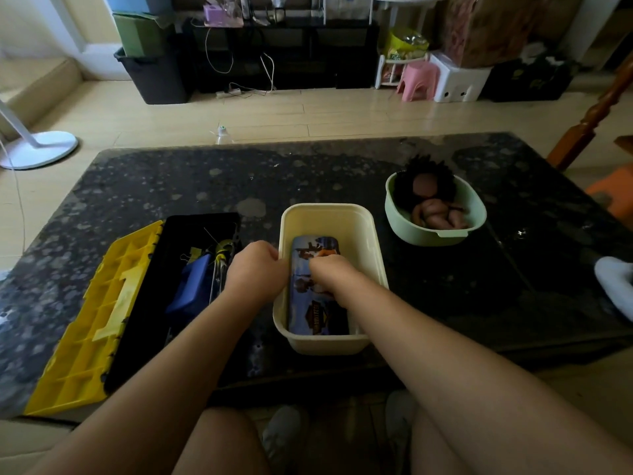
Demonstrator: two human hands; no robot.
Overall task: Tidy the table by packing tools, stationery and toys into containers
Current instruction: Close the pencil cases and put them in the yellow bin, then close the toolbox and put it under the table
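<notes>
We have the L hand [255, 269] curled over the left rim of the cream tub [325, 217] & the R hand [329, 274] curled onto the pencil tin [318, 317] lying flat inside it (stiff, light, prob. slick-lidded), so we'd pinch its long edges.

toolbox [137, 320] left | tub [329, 209] centre, case [318, 320] (apparently) inside | bowl [435, 238] right, doll [435, 214] inside

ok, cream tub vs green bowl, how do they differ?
The cream tub is rectangular, the green bowl round. The cream tub holds a pencil case, the green bowl a doll. The left hand grips the tub's rim, the right hand holds the case inside; nothing touches the bowl. Both sit open-topped on the table.
</notes>
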